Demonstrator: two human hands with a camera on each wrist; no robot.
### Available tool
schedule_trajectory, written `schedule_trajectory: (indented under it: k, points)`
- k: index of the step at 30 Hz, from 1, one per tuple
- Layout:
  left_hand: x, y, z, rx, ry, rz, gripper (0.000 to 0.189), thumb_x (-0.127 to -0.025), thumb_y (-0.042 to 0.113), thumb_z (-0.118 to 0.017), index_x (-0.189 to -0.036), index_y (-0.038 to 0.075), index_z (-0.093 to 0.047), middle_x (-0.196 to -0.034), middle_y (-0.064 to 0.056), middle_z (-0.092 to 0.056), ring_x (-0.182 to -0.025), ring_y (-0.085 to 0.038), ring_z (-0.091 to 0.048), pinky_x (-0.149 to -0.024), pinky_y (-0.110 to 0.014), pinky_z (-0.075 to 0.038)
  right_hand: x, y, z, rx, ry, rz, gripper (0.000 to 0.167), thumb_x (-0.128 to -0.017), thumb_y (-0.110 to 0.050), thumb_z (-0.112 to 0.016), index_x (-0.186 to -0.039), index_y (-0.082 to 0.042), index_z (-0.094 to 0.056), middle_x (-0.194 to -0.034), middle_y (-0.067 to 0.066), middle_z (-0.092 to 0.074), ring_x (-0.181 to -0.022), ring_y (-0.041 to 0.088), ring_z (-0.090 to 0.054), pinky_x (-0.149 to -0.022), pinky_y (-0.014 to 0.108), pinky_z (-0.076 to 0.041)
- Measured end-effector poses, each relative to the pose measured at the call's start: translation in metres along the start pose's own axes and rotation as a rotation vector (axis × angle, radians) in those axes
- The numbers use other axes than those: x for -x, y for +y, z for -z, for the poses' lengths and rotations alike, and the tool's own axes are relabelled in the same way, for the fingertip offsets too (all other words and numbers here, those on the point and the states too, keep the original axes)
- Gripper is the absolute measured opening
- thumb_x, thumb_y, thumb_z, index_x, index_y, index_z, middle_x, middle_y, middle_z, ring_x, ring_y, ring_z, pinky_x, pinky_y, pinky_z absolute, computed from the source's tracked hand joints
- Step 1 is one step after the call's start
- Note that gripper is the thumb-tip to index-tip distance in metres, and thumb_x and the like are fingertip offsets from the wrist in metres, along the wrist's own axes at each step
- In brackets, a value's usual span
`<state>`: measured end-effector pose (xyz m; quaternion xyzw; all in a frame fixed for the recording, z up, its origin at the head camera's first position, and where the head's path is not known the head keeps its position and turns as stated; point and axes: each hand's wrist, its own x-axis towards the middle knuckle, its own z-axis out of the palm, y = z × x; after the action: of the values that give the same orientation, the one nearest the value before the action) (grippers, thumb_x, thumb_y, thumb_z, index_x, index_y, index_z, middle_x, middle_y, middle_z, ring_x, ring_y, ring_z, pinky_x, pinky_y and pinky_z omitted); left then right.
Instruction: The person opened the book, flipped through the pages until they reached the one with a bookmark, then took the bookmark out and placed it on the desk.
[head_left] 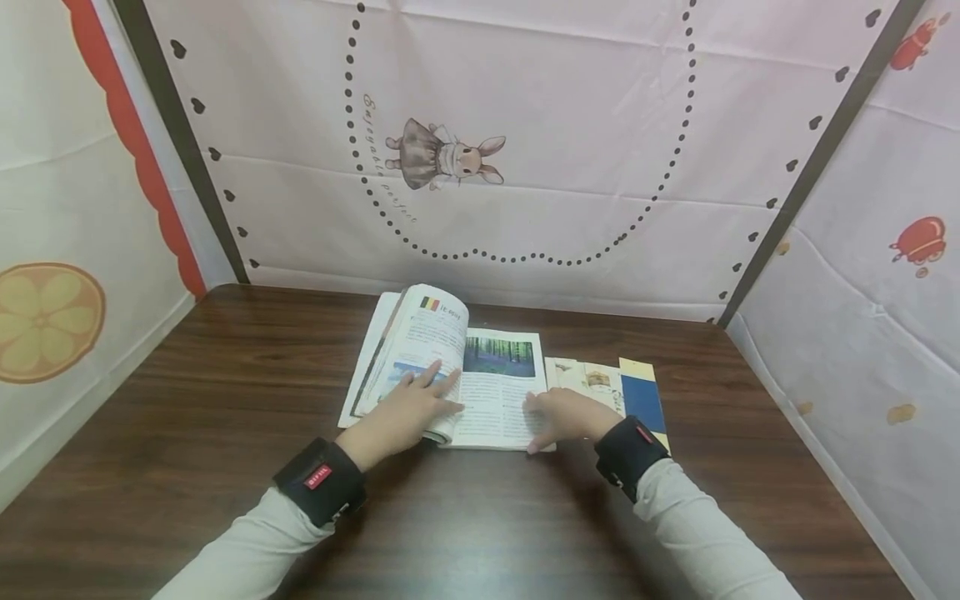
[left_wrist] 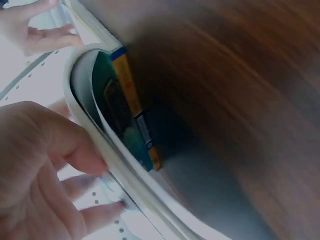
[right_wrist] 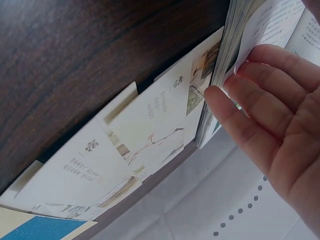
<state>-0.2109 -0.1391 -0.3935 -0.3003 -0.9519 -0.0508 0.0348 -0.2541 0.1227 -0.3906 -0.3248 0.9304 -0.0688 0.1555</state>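
A thick open book (head_left: 491, 421) lies on the table, its left-hand pages arched up and its right page showing a forest photo. My left hand (head_left: 397, 421) rests on the arched pages with fingers spread. In the left wrist view, the left hand (left_wrist: 40, 160) lies against those pages, whose lower edges bow away from the book's cover. My right hand (head_left: 573, 414) touches the book's right edge. Seen from the right wrist, the right hand (right_wrist: 280, 110) has its fingertips at the page edges, where one page (right_wrist: 250, 37) lifts slightly from the stack.
Overlapping cream printed cards (right_wrist: 150, 115) lie right of the book, partly behind the right hand. At their right end is a blue and pale yellow piece (head_left: 643, 408). The dark wood table (head_left: 480, 517) meets printed cloth walls (head_left: 585, 125) at its back and sides.
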Motion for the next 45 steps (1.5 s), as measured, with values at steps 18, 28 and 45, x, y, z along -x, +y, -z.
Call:
schedule_trajectory:
  k: [18,28,45]
  points:
    - [-0.006,0.007,-0.001,0.156,0.018,0.213,0.026,-0.086,0.005,-0.057,-0.108,0.008,-0.070,-0.134,-0.019,-0.053,-0.122,-0.045,-0.050,-0.093,-0.051,-0.046,0.002,0.005,0.000,0.008,0.002,0.030,0.040,-0.087,-0.018,-0.065,-0.124,-0.003,-0.059,-0.121,0.014,-0.064,-0.086,0.019,-0.058,-0.079,0.033,-0.047]
    - [-0.008,0.009,-0.001,0.166,-0.025,0.218,0.035,-0.079,0.026,-0.062,-0.110,0.010,-0.071,-0.136,-0.021,-0.052,-0.123,-0.049,-0.047,-0.080,-0.048,-0.051,-0.002,0.003,0.000,0.132,0.254,0.083,0.009,-0.086,-0.013,-0.067,-0.095,-0.011,-0.071,-0.089,0.002,-0.073,-0.074,0.014,-0.064,-0.073,0.032,-0.053]
    - [-0.018,0.027,-0.004,0.045,-0.025,0.261,0.056,-0.077,0.052,-0.069,-0.110,0.006,-0.068,-0.129,-0.022,-0.057,-0.120,-0.054,-0.046,-0.088,-0.064,-0.044,-0.009,-0.021,0.019,0.130,0.715,0.284,0.012,-0.077,-0.010,-0.076,-0.087,-0.011,-0.070,-0.096,0.004,-0.073,-0.096,0.020,-0.067,-0.084,0.038,-0.052]
